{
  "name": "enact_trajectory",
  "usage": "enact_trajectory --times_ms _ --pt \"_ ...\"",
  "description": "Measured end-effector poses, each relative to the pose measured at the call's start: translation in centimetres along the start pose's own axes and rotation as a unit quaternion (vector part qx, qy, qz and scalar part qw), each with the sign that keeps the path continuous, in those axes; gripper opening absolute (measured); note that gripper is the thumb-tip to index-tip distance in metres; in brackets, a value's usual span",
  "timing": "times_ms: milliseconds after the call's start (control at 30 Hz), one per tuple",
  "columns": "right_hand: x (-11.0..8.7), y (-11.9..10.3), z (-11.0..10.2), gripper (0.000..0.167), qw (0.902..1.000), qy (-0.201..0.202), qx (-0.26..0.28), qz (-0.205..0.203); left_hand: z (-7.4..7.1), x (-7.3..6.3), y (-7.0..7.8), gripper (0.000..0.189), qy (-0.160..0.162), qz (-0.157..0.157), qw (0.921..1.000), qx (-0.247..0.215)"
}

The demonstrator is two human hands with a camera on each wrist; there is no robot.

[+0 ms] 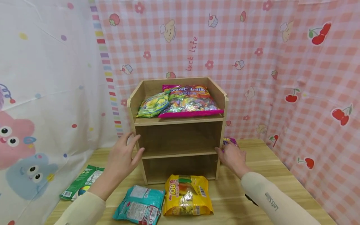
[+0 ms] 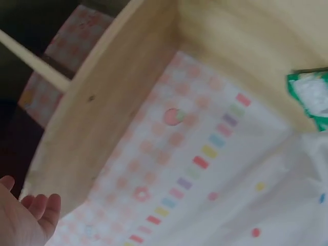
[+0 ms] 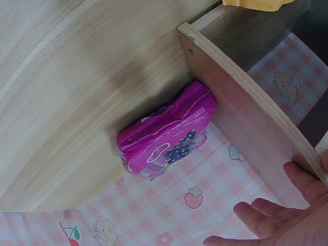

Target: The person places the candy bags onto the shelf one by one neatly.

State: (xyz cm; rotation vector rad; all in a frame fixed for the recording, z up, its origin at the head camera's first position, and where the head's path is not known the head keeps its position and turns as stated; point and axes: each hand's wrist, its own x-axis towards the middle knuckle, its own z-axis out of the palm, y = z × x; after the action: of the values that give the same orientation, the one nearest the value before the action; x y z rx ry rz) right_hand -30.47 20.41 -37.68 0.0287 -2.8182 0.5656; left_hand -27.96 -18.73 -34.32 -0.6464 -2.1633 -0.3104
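A small wooden shelf (image 1: 180,155) with three tiers stands on the table. My left hand (image 1: 123,154) is at its left side, fingers spread and the thumb near the front edge. In the left wrist view, the fingertips of that hand (image 2: 31,220) show beside the side panel. At the right side, my right hand (image 1: 232,156) has its thumb by the front edge. The right wrist view shows its fingers extended, one touching the panel or nearly so. On the top tier lie a large pink candy bag (image 1: 191,104) and a green-yellow bag (image 1: 154,105).
A purple bag (image 3: 169,136) lies on the table against the shelf's right side. In front are a yellow bag (image 1: 187,197) and a teal bag (image 1: 140,203). Farther left lies a green bag (image 1: 84,181). Patterned curtains (image 1: 242,37) hang behind and at both sides.
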Motion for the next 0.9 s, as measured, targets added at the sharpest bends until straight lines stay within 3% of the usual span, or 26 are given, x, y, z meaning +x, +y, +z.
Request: enact_trajectory --times_ms 100,267,433,533,667,733,833,900 --pt "0.0 0.1 0.0 0.044 1.0000 0.001 -0.002 0.002 0.2 -1.1 -0.9 0.043 -0.017 -0.025 0.9995 0.006" --pt "-0.2 0.1 0.1 0.042 1.0000 -0.001 0.000 0.008 0.1 -2.9 -2.5 0.039 -0.085 -0.089 0.9922 0.019" --pt "-0.2 0.1 0.1 0.041 1.0000 -0.006 0.002 0.008 -0.4 -4.7 -4.9 0.040 -0.140 -0.159 0.9767 0.036" --pt "-0.2 0.2 0.1 0.042 0.9999 -0.004 -0.001 0.009 -0.6 -6.0 -6.9 0.045 -0.174 -0.202 0.9629 0.043" --pt "-0.1 0.2 0.1 0.044 0.9999 -0.002 0.001 0.013 -1.2 -8.2 -10.0 0.056 -0.240 -0.254 0.9354 0.052" --pt "-0.1 0.1 0.1 0.044 0.9999 -0.001 0.002 0.014 -1.8 -9.3 -11.7 0.064 -0.278 -0.282 0.9169 0.054" --pt "-0.1 0.0 0.1 0.044 0.9999 -0.001 -0.002 0.014 -2.6 -11.2 -14.0 0.076 -0.330 -0.332 0.8819 0.052" --pt "-0.1 -0.1 0.2 0.044 0.9999 -0.002 -0.005 0.013 -2.9 -12.6 -15.4 0.082 -0.363 -0.373 0.8525 0.050"
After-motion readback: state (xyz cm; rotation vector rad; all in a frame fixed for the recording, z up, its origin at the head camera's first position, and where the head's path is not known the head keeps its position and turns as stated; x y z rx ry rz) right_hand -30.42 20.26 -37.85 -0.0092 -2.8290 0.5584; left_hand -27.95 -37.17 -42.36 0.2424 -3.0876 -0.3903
